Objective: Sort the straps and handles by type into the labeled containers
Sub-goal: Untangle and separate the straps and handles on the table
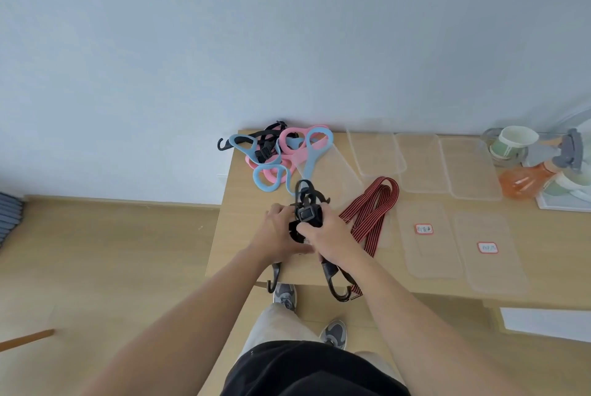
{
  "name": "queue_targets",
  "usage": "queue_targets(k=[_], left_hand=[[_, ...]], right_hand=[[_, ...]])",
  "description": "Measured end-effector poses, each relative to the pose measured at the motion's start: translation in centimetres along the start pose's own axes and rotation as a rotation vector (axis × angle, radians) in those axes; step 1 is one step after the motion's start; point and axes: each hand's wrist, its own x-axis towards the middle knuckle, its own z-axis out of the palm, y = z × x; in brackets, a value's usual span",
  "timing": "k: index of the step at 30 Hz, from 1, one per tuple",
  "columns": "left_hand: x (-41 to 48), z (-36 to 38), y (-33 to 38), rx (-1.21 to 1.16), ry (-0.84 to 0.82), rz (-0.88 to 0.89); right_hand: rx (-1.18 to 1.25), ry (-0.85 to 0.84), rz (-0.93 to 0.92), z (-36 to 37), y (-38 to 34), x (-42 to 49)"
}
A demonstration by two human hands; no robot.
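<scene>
Both left hand (277, 231) and right hand (327, 234) clutch black buckled strap (306, 212) over table (243, 203); red striped strap (371, 207) beside.

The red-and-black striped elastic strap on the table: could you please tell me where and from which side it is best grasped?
Probably pinch the red-and-black striped elastic strap at its far folded bend, coming from above and the right. There its flat bands bunch, bare on the wooden table, whereas its near end runs under the wrist of the right hand, which holds the black buckled strap.
</scene>
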Motion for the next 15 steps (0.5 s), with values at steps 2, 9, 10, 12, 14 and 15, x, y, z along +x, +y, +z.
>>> queue_targets(k=[2, 9, 10, 12, 14, 15], left_hand=[[-0.4, -0.7, -0.6, -0.1, -0.012, 0.001], [-1.9, -3.4, -2.9, -0.906, 0.142, -0.262], [-1.8, -3.7, -2.9, -1.035, 0.141, -0.321], [-1.2, -4.2, -3.2, -1.081, 0.137, -0.383], [-0.6, -4.6, -3.4, -0.929, 0.093, -0.394], [-0.2, -4.8, -3.5, -0.827, 0.058, -0.389]], right_hand=[[0.033, -0.045, -0.003, 0.4, -1.3, 0.1], [-0.294, 0.121, -0.176, 3.4, -3.4, 2.4], [-0.423, 0.141, -0.21, 4.0, -3.0, 3.0], [-0.605, 0.181, -0.252, 4.9, -2.3, 3.5], [-0.689, 0.226, -0.275, 5.5, -1.9, 3.8], [-0.715, 0.248, -0.274, 5.7, -1.6, 3.9]])
